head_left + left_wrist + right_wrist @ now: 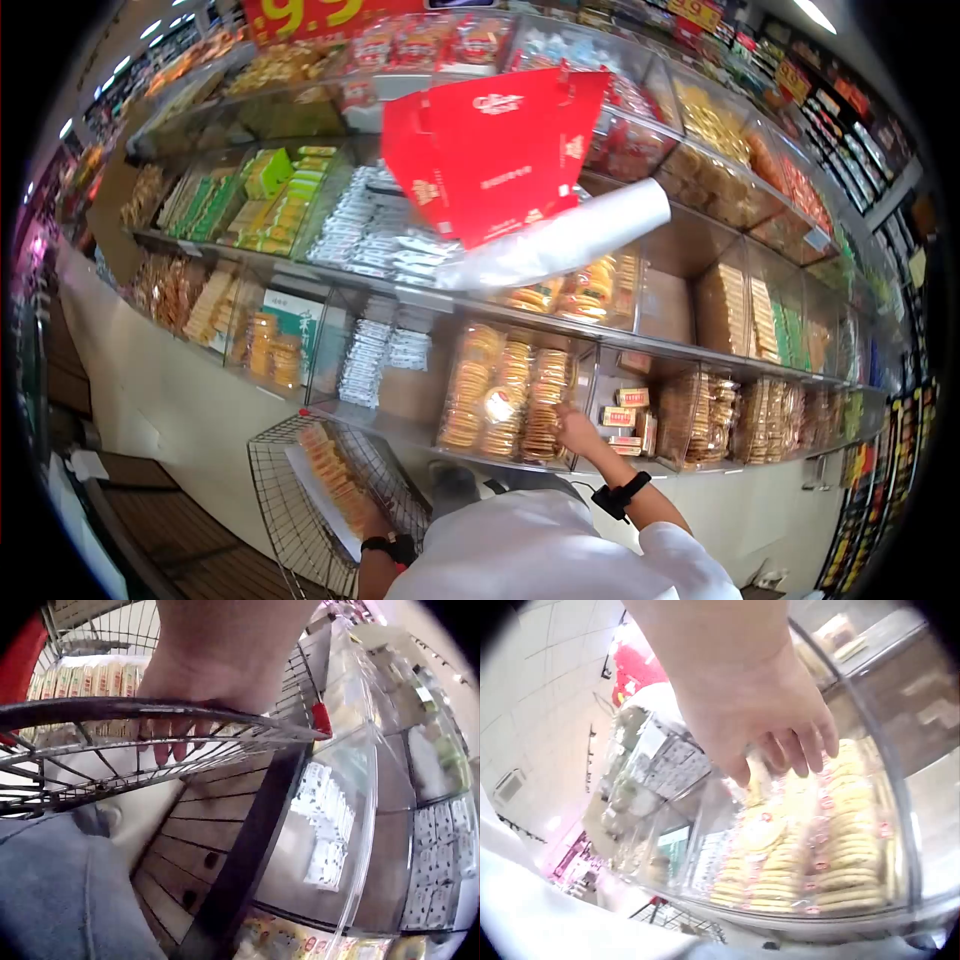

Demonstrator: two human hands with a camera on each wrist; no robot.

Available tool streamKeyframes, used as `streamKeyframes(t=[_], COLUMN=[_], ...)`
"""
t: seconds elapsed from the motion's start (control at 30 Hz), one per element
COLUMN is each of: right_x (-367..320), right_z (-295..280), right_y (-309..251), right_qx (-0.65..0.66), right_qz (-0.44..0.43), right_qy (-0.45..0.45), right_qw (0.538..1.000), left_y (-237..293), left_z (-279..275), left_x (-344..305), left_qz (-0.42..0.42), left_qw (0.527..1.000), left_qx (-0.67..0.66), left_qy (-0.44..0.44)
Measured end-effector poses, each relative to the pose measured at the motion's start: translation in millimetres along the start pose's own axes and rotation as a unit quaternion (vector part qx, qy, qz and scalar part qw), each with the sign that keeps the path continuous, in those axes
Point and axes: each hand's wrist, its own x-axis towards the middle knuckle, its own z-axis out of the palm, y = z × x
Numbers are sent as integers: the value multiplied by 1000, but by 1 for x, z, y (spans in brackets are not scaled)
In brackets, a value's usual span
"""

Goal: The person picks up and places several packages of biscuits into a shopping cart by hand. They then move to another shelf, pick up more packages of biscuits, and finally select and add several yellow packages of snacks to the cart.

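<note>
White shirt (530, 550) fills the bottom of my head view, nearest the lens. Past it I see the right hand (750, 709) at the right edge of the biscuit packets (548, 385), its fingers bent; I can't tell whether they pinch a wrapper. The nearest row's long axis runs front to back in the clear bin (440, 446), reaching ahead and slightly leftward of that hand. The left hand (202, 679) is well apart, lower left at the wire cart (262, 505), fingers lengthened beside the packs (86, 681). The right is nearer the bin.
</note>
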Motion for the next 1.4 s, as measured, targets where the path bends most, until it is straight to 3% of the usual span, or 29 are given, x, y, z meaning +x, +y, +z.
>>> streamKeyframes(t=[0.1, 0.2, 0.33, 0.37, 0.43, 0.57, 0.67, 0.77, 0.83, 0.9, 1.0, 1.27, 1.4], right_x=[-13, -27, -43, -48, -55, -50, -33, -13, -5, 3, 9, 27, 18], right_z=[-4, -2, 12, 15, 40, 28, 29, 50, 35, 41, 51, 47, 70], right_y=[43, 76, 132, 147, 197, 222, 234, 256, 238, 249, 264, 275, 289], right_qx=[-16, -13, -58, -80, -89, -46, -57, -100, -95, -158, -125, -252, -309], right_qz=[21, 60, 239, 298, 322, 411, 409, 367, 355, 332, 337, 291, 235], right_qy=[153, 278, 190, 112, 80, -10, 11, 8, 42, 11, 56, -111, -29], right_qw=[988, 959, 950, 945, 939, 910, 911, 925, 929, 930, 931, 916, 921], left_y=[-13, 14, 14, 15, 7, 24, 36, 39, 42, 48, 47, 32, 27], left_z=[-11, 10, 14, 14, 3, 19, 45, 55, 51, 59, 62, 47, 45], left_x=[34, -20, -17, -7, 6, -32, -48, -63, -61, -63, -69, -60, -54], left_qz=[41, -44, -36, -31, -27, -44, -56, -17, -22, -68, -99, -88, -106], left_qw=[999, 999, 999, 999, 996, 989, 987, 981, 976, 977, 971, 984, 985], left_qx=[-10, 1, 6, 14, 41, 109, 103, 173, 212, 193, 202, 152, 133], left_qy=[33, 7, 26, 40, 71, 93, 113, 81, 45, 69, 75, 28, 18])
